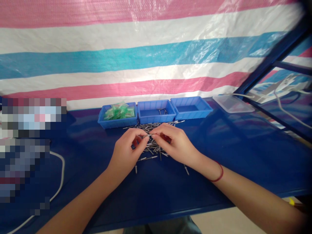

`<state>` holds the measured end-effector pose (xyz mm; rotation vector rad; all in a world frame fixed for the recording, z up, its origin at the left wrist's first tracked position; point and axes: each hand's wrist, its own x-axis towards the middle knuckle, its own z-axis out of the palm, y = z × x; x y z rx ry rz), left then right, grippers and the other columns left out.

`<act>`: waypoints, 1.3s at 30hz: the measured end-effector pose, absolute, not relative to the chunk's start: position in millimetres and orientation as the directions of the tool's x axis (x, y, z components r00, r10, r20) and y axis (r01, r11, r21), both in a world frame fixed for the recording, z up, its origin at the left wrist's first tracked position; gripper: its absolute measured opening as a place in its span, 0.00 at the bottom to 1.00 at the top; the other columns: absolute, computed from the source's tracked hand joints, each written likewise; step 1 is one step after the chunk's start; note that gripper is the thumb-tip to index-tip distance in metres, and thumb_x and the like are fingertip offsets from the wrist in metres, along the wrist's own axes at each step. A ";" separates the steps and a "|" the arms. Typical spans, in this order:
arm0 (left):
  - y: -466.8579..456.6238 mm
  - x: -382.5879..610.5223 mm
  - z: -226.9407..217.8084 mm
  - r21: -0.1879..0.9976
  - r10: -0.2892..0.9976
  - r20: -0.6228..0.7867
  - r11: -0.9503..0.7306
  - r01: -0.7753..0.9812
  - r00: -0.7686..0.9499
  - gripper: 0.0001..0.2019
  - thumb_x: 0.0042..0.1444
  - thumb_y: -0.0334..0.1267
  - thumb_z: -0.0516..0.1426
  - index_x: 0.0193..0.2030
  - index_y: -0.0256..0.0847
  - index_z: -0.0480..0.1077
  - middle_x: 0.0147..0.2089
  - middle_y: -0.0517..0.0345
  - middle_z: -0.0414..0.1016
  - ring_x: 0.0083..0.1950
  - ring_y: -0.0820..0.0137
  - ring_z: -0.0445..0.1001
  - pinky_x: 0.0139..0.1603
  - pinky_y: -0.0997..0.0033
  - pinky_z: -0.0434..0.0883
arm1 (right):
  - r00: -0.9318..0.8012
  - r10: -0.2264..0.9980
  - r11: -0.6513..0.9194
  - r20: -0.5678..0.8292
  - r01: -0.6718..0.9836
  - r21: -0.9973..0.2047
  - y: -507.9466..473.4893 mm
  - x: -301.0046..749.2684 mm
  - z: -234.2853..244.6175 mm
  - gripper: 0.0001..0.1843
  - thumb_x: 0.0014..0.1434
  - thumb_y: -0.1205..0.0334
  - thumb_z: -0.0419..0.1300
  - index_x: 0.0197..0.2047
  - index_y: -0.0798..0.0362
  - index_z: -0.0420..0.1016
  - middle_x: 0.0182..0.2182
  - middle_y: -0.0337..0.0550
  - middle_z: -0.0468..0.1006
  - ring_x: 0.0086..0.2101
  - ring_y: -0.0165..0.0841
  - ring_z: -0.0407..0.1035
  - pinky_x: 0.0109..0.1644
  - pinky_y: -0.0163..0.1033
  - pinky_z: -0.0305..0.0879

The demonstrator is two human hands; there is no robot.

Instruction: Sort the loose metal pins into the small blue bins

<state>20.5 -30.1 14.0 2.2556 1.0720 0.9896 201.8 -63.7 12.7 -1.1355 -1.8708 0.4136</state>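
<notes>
Between my two hands, over a pile of metal blind rivets [156, 148], one rivet [149, 135] is pinched from both sides. My left hand [129, 146] closes thumb and forefinger on one end of it. The other end sits between the thumb and forefinger of my right hand [174, 141], whose wrist wears a thin red cord. Part of the pile is hidden behind my hands. Stray rivets lie nearer to me, one [186, 169] at the right and one [136, 168] at the left.
Behind the pile stand three blue bins in a row: the left bin [117, 123] with green-and-white packets [119, 111], the middle bin [156, 117] with a few rivets, and the right bin [192, 113]. A clear plastic lid [234, 104] lies at right. A white cable [62, 169] runs along the left.
</notes>
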 end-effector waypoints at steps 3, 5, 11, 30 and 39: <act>-29.2 18.8 14.1 0.651 0.807 0.380 -0.580 0.490 0.451 0.14 0.60 0.39 0.55 0.52 0.40 0.65 0.43 0.57 0.74 0.34 0.75 0.73 0.35 0.75 0.70 | -0.203 0.821 0.524 0.533 0.639 -0.563 -57.0 207.6 13.8 0.11 0.65 0.64 0.50 0.39 0.55 0.73 0.32 0.43 0.74 0.33 0.30 0.66 0.37 0.36 0.62; -28.1 16.6 15.2 0.601 0.794 0.366 -0.600 0.527 0.486 0.18 0.60 0.39 0.54 0.57 0.41 0.62 0.45 0.56 0.73 0.34 0.74 0.72 0.36 0.74 0.70 | -0.146 0.816 0.451 0.559 0.766 -0.458 -48.2 214.6 17.0 0.12 0.65 0.64 0.49 0.39 0.56 0.73 0.33 0.45 0.74 0.33 0.31 0.67 0.37 0.37 0.62; -26.5 10.5 19.9 0.329 0.650 0.241 -0.753 0.570 0.720 0.10 0.63 0.38 0.50 0.43 0.42 0.71 0.42 0.56 0.74 0.42 0.69 0.73 0.44 0.70 0.69 | -0.097 0.807 0.151 0.582 0.988 -0.044 -6.1 230.4 30.4 0.15 0.63 0.64 0.46 0.35 0.58 0.74 0.32 0.51 0.74 0.31 0.36 0.66 0.29 0.40 0.52; -19.9 9.1 10.9 0.131 0.606 0.017 -0.790 0.599 0.795 0.11 0.65 0.35 0.48 0.41 0.38 0.71 0.38 0.54 0.72 0.39 0.67 0.73 0.41 0.69 0.70 | -0.431 0.800 0.470 0.417 0.882 0.009 -58.7 205.0 10.4 0.17 0.65 0.61 0.48 0.28 0.55 0.71 0.28 0.44 0.72 0.32 0.32 0.64 0.33 0.39 0.53; -12.4 9.4 6.5 0.450 0.716 0.278 -0.687 0.571 0.641 0.10 0.65 0.37 0.50 0.46 0.41 0.71 0.45 0.55 0.74 0.48 0.67 0.73 0.51 0.67 0.68 | -0.307 0.880 0.455 0.362 0.761 -0.462 -61.2 203.7 -0.6 0.07 0.60 0.64 0.56 0.37 0.54 0.75 0.31 0.41 0.73 0.32 0.30 0.67 0.36 0.34 0.59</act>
